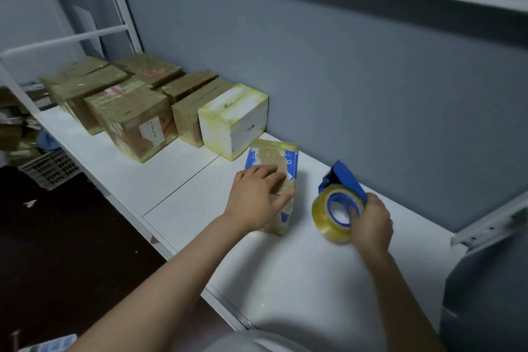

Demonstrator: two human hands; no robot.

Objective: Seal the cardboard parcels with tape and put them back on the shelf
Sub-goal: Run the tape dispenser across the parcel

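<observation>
Small taped parcel (274,156): lies on white shelf (285,280), right of a group of sealed boxes (134,120). Left hand (257,197): flat on parcel top, fingers straight. Right hand (371,223): fingers curled round blue tape dispenser (323,214), near the parcel.

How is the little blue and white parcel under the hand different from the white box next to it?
The small blue-and-white cardboard parcel is flatter and lower than the white blocky cardboard box. The parcel has blue print; the box is almost plain white. The left hand presses on the parcel; no hand touches the box. Both stand on the white shelf and wear yellowish clear tape.
</observation>
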